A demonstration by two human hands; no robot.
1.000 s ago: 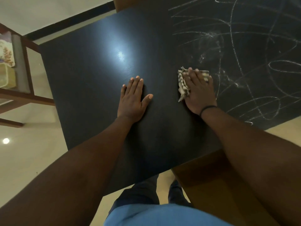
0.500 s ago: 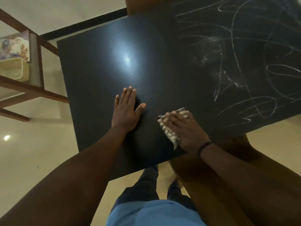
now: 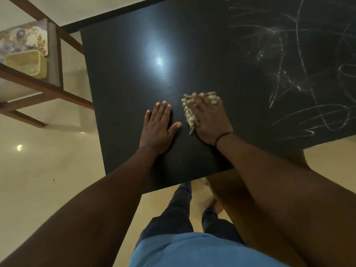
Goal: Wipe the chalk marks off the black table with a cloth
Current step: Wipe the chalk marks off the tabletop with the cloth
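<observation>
On black table (image 3: 123, 78), right hand (image 3: 211, 120) pressing cloth (image 3: 189, 114)

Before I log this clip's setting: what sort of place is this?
Probably a room in a home. A black table stands on a glossy tiled floor, beside a wooden chair with a floral cushion. Nothing looks industrial.

Glossy beige tiled floor (image 3: 48, 170) with a small round light reflection (image 3: 19, 147) at left. Brown wooden chair frame (image 3: 44, 87) upper left — a floral-patterned cushion (image 3: 23, 38) and a pale yellow woven basket (image 3: 25, 63) seen through it. Dark skirting strip (image 3: 115, 14) along the pale wall (image 3: 81, 6) at top.
</observation>
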